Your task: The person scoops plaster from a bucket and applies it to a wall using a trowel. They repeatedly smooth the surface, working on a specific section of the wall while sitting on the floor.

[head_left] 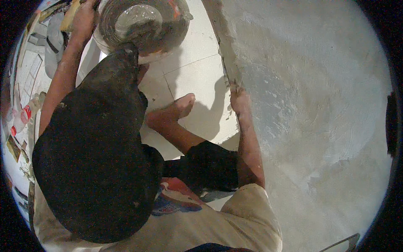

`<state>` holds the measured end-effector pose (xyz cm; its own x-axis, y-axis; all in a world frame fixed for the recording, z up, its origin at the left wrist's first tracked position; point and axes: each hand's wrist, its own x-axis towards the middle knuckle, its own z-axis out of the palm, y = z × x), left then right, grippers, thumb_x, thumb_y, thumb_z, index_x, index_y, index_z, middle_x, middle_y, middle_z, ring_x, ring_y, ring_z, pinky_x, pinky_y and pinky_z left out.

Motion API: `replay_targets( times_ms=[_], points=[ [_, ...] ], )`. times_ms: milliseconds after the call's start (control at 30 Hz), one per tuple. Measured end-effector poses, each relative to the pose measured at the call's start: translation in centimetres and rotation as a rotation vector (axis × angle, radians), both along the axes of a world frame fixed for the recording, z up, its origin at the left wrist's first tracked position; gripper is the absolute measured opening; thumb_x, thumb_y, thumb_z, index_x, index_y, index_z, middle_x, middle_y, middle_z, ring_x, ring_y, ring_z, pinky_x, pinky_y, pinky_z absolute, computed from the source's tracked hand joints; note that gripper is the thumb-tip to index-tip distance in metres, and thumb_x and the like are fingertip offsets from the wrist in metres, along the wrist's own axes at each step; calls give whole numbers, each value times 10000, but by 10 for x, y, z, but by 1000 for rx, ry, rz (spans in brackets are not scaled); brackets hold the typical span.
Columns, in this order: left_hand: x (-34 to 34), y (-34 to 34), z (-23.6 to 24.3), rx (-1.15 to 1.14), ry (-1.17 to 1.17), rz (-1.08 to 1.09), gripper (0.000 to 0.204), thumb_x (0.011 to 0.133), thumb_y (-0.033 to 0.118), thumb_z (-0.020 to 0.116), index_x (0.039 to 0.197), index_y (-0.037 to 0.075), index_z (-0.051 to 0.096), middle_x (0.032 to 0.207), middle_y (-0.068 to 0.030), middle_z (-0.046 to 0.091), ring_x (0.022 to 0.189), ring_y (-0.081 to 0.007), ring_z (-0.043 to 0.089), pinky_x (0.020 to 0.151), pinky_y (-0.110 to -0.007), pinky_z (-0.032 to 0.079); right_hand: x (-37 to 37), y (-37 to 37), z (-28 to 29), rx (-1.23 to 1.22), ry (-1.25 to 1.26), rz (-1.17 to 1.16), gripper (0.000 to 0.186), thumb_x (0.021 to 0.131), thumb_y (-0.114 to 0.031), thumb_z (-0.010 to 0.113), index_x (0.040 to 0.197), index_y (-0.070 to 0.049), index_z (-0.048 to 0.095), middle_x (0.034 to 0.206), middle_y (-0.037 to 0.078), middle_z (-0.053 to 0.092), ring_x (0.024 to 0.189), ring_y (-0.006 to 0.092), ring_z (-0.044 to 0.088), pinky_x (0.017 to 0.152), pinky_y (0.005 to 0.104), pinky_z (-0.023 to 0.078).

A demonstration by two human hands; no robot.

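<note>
A round bucket (112, 33) with a wet grey mix inside stands on the pale tiled floor at the upper left. My left hand (84, 21) is beside its left side, near a yellowish block (69, 16); the fingers run out at the top edge, so their grip is unclear. At the foot of the grey plastered wall (315, 92), my right hand (240, 101) is closed low down by the floor edge. What it holds, if anything, I cannot make out. A raised knee in black trousers (96, 147) fills the left middle.
My bare foot (178, 110) rests on the tiles (197, 77) between the bucket and the wall. At the left lie a grey sandal (52, 54) and a clear bottle with a red label and cap (21, 119), among scattered scraps. A rough, broken strip (226, 54) runs along the wall's base.
</note>
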<state>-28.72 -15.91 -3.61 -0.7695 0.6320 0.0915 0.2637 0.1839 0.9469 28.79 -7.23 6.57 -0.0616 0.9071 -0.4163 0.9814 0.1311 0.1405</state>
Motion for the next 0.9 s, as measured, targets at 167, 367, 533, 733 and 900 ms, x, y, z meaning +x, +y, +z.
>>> replay_targets(
  times_ms=[167,367,533,733,900],
  points=[
    [22,13,42,-60,255,36,336,1036,248,521,793,16,534,759,-87,477,737,-225,497,714,-383,399,-21,46,-23,14,76,-69,440,978,-414,596,1096,-16,739,1034,305,709,1024,483,687,870,534,545],
    [6,-8,29,-280,926,62,275,972,202,589,798,-5,536,770,-110,465,741,-244,515,714,-395,406,-22,31,2,-55,97,-13,372,957,-358,645,999,3,726,938,293,709,946,457,704,789,509,549],
    [1,2,14,148,-123,-15,218,1029,260,587,954,57,611,912,-141,605,854,-267,612,803,-407,466,76,9,-11,-36,69,54,361,955,-329,650,964,25,715,951,288,716,885,443,703,760,500,552],
    [26,-19,33,280,-1058,-16,437,1066,363,547,1327,17,608,1227,-139,691,1100,-272,668,1011,-403,505,118,-10,38,-228,26,-348,313,983,-289,601,1054,2,691,936,187,717,833,262,686,750,381,544],
    [18,-12,15,216,-1181,-54,477,1075,348,526,1374,-16,602,1325,-136,670,1231,-271,625,1122,-411,449,13,-21,92,95,99,303,319,975,-228,641,1212,-17,610,1123,190,712,956,330,712,799,443,537]
  ],
)
